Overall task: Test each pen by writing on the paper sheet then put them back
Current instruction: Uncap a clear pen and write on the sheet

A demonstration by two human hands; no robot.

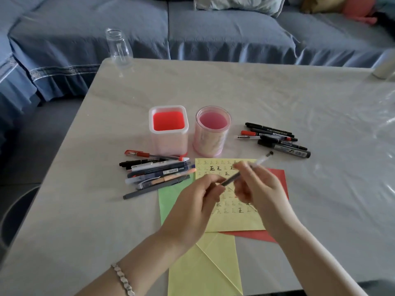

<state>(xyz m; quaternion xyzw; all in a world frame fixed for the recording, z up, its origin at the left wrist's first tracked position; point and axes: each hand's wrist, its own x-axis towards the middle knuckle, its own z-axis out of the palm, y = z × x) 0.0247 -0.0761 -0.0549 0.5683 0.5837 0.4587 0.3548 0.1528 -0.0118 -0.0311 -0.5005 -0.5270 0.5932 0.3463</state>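
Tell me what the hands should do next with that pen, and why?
Probably the left hand should pull the dark end piece off the pen, if that is its cap. Both hands grip it above the yellow sheet, right hand on the barrel, and no writing tip shows yet.

Your left hand (198, 201) pinches the dark lower end of a pen (259, 161). Your right hand (256, 189) grips it mid-barrel, clear end tilted up and away. Both are over the yellow paper sheet (237, 221), which has rows of written marks. Square holder (168, 144) and round holder (211, 144) stand just beyond it on the tabletop (256, 92). Pen pile (156, 171) left, marker pile (277, 138) right.
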